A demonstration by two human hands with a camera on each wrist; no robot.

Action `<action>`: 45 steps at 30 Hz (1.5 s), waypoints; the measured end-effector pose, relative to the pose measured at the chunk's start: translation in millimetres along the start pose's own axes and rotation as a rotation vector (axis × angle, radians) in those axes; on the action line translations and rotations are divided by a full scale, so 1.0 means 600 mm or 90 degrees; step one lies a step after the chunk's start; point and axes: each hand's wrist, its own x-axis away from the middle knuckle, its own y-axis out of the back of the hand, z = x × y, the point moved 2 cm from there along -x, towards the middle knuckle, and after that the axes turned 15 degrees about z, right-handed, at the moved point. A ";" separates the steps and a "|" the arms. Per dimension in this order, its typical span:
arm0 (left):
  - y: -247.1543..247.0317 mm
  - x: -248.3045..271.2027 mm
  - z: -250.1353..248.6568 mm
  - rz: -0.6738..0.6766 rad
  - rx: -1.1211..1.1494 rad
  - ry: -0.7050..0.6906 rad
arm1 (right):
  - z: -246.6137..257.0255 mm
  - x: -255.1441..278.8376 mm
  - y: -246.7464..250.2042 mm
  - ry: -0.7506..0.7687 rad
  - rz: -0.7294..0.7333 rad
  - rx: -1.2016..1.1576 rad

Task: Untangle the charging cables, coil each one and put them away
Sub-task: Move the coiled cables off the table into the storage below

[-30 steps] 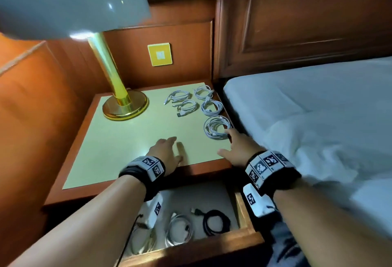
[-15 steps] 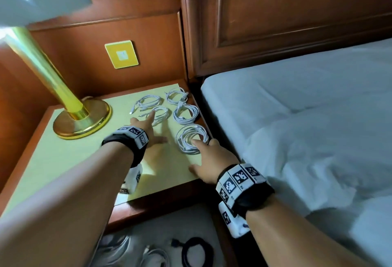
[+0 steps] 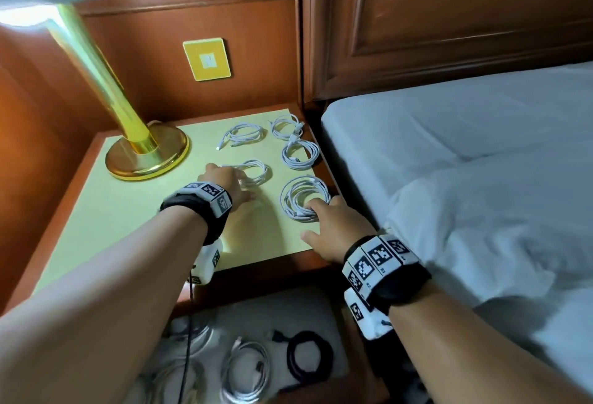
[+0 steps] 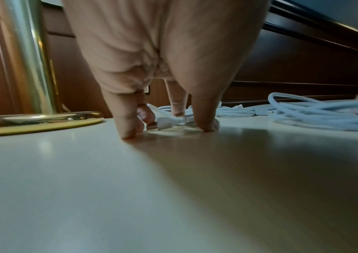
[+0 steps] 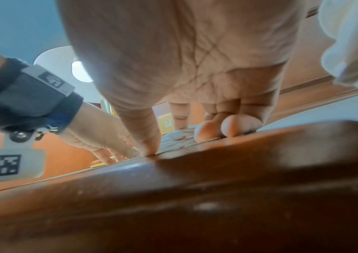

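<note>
— Brass lamp (image 3: 141,133) at the far left of the nightstand (image 3: 128,217), yes?

— Yes. Right of its base, the left hand (image 3: 224,183) comes down on a white coil (image 3: 253,172); fingertips (image 4: 128,130) touch the top on either side of its plug (image 4: 163,124). Curled round, but whether they actually pinch it I cannot tell.

— And further right?

— Three more white coils (image 3: 300,154) behind, then the nearest coil (image 3: 303,198) by the bed-side edge. The right hand (image 3: 333,230) lies on it, fingers bent onto the loops, thumb on the top.

— Gripping?

— Cannot tell.

— Below?

— An open drawer (image 3: 321,310) with white cables (image 3: 247,371) and a black cable (image 3: 308,358). Bed (image 3: 465,162) at right.
</note>
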 end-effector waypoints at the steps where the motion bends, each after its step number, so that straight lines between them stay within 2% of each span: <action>1: -0.006 0.013 0.012 -0.004 0.008 -0.004 | 0.002 0.004 -0.003 0.001 0.000 0.006; 5: -0.029 0.074 0.068 -0.001 0.048 -0.031 | 0.014 0.019 -0.016 0.027 0.011 0.022; 9: -0.045 0.144 0.118 -0.002 0.020 -0.054 | 0.030 0.026 -0.022 0.076 0.050 0.012; 11: -0.044 0.178 0.126 -0.042 0.009 -0.041 | 0.037 0.028 -0.023 0.069 0.033 0.003; 13: -0.040 0.199 0.120 -0.083 -0.039 -0.034 | 0.041 0.026 -0.025 0.053 -0.022 0.009; 16: -0.034 0.198 0.101 -0.072 -0.081 -0.034 | 0.047 0.014 -0.030 0.044 -0.057 0.032; 20: -0.042 0.168 0.088 0.071 -0.090 0.017 | 0.052 -0.001 -0.029 0.044 -0.018 0.044; 22: -0.044 0.158 0.088 0.098 -0.090 0.026 | 0.054 -0.008 -0.029 0.058 -0.026 0.052; 38: -0.050 0.163 0.115 0.094 -0.018 0.008 | 0.058 0.011 -0.035 0.095 -0.058 0.039; 45: -0.061 0.208 0.137 0.066 0.003 -0.005 | 0.046 0.050 -0.043 0.127 -0.058 -0.059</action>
